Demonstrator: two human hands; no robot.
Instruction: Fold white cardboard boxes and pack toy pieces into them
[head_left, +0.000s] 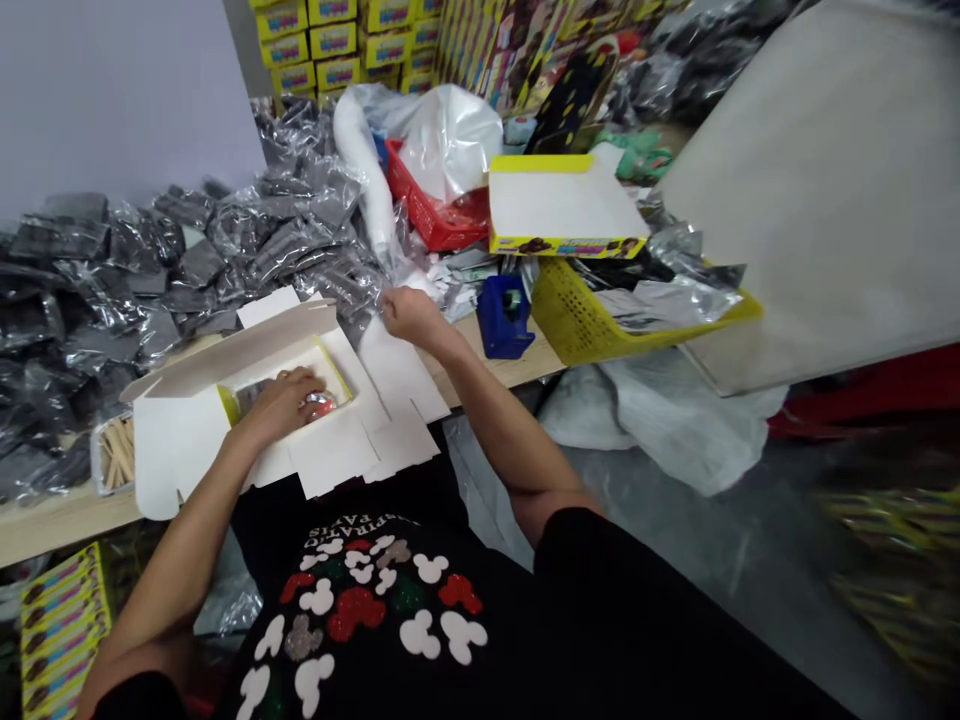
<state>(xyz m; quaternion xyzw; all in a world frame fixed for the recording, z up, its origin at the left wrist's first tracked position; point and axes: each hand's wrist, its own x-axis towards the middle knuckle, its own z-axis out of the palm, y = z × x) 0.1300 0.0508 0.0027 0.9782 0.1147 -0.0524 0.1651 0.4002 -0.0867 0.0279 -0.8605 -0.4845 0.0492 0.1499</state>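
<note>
My left hand [289,402] reaches into an open white cardboard box [180,440], its fingers bent over a small shiny silver-and-red packet [321,403]. A yellow-edged piece lies inside the box beneath the hand. Its flaps are spread out near my body. To the right, my right hand [409,315] is closed at the edge of the clear plastic wrap and grey packets; what its fingers pinch is too small to make out.
Grey packets [202,265] are heaped at the left and back. Wooden sticks fill a clear tray [97,465]. Rightward stand a red basket [442,225], a blue tape dispenser [504,325], a yellow basket [577,320] and a white-and-yellow box [562,205].
</note>
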